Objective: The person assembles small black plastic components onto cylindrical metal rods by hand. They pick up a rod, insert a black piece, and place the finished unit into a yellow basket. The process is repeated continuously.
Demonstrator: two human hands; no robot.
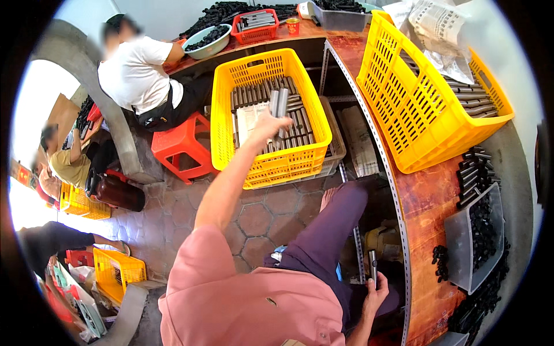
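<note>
My left hand (268,127) reaches forward over a yellow plastic crate (229,75), with its fingers closed round a few silver-grey metal tubes (279,102) that stand upright. Beneath it, many darker grey metal tubes (259,92) lie in rows in the crate, next to a pale sheet (248,119) that looks like paper. Close to my right thigh, my right hand (376,295) grips a single metal tube (373,266) near its lower end. That tube points upward and has a dark mark or slot on its side.
On the reddish-brown bench (430,230) at right stand a tilted yellow crate (404,104) of tubes and a clear bin (461,259) of black parts. A red stool (182,144) and a seated person (138,72) are at left. A basin (209,49) and red basket (254,36) stand behind.
</note>
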